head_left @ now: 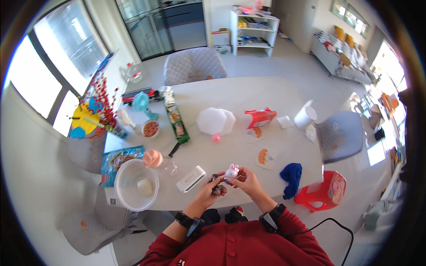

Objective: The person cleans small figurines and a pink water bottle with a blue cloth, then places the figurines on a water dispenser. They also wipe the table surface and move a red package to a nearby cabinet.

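Close to the table's front edge, my right hand (249, 182) pinches a small white rabbit figurine (231, 172) with pink ears. Just to its left, my left hand (205, 195) is closed around a small dark grey object (216, 190); its kind cannot be made out. The two hands are nearly touching, and the fingertips of the left hand come up beside the rabbit. A white rectangular box (191, 179) lies left of my left hand.
A white basket (136, 185), a peach-lidded bottle (160, 162) and a blue bag (111, 162) crowd the left. Farther back are a white octagonal box (215, 121), a pink ball (216, 138) and a red package (260, 117). A blue cloth (291, 179) hangs near the right edge, by a red stool (325, 190).
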`<state>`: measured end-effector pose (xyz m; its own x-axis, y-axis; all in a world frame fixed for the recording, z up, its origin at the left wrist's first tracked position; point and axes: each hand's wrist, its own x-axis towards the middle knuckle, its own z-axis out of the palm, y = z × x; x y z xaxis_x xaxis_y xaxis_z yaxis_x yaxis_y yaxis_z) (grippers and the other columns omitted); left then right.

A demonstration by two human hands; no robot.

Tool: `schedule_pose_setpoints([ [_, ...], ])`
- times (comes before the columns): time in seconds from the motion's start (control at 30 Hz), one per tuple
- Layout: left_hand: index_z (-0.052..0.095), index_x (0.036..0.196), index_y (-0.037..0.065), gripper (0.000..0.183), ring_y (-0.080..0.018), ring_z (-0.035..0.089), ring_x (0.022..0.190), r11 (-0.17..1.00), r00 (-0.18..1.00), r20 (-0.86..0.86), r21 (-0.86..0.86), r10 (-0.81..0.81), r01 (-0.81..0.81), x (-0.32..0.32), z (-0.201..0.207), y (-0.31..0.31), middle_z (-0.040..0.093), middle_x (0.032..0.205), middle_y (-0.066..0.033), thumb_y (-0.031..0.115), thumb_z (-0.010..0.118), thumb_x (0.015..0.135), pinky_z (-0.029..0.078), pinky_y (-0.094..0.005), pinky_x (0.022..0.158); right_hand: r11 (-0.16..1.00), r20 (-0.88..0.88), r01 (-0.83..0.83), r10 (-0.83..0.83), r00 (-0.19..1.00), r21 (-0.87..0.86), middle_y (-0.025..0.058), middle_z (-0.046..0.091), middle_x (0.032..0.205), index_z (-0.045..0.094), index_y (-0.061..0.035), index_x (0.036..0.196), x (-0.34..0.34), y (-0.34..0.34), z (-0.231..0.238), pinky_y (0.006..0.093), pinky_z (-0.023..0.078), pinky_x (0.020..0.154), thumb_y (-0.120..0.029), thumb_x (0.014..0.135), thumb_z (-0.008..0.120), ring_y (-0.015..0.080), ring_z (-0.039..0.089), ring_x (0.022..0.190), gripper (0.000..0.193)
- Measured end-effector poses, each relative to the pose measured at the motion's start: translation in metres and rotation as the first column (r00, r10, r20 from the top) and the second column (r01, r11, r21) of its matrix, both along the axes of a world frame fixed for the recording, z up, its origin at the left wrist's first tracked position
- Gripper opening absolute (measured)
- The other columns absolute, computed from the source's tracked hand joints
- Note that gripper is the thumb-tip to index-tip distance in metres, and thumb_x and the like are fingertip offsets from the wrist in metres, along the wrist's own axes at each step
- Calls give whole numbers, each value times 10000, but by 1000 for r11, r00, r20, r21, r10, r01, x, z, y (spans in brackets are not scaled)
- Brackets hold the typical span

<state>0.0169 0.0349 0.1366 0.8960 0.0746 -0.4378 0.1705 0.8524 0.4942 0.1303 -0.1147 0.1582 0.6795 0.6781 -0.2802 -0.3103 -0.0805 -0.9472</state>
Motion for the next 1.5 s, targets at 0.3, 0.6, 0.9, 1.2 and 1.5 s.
schedule_pose_setpoints([
  [0.3, 555, 1163, 10, 277, -165, 554, 670, 945, 945, 34, 63, -324, 322, 36, 0, -50, 581, 878, -63, 188, 554, 950, 444, -264, 569, 974, 476, 153, -56, 878, -167, 14, 606, 707, 635, -5, 1029, -1, -72, -10, 231, 463, 590, -257, 687, 822, 75, 544, 637, 464],
  [0.6, 551, 1115, -12, 269, -119, 526, 642, 966, 970, -18, 89, -244, 244, 23, 10, -42, 617, 988, -93, 194, 568, 944, 425, -239, 531, 306, 866, 839, -77, 494, -451, 171, 507, 1243, 446, -123, 1320, 122, -194, -97, 444, 412, 975, -264, 672, 785, 353, 490, 1152, 745],
  [0.9, 557, 1084, 2, 261, -111, 536, 635, 954, 995, -42, 285, -87, 96, 5, 6, -25, 634, 983, -79, 204, 600, 925, 428, -252, 524, 607, 654, 539, -43, 756, -583, 151, 607, 1101, 535, -107, 1194, 110, -190, -130, 421, 471, 916, -20, 667, 708, 331, 578, 1051, 562],
  [1.2, 563, 1084, 22, 210, -114, 545, 644, 948, 997, 70, 318, -21, -3, 9, 19, -24, 631, 952, -60, 159, 588, 927, 434, -245, 545, 855, -584, 370, -101, 806, 363, 173, 571, 1215, 481, -7, 1286, 55, -131, -13, 448, 464, 967, -78, 794, 513, 325, 555, 1128, 498],
  [1.5, 522, 1249, 34, 337, -74, 530, 616, 878, 981, 151, 446, 119, -175, 3, 46, -31, 613, 868, -26, 127, 576, 930, 411, -203, 506, 674, -513, 209, 288, 809, 709, 183, 529, 1260, 392, -85, 1371, 17, -82, 9, 491, 478, 939, -246, 758, 737, 343, 559, 1112, 722],
])
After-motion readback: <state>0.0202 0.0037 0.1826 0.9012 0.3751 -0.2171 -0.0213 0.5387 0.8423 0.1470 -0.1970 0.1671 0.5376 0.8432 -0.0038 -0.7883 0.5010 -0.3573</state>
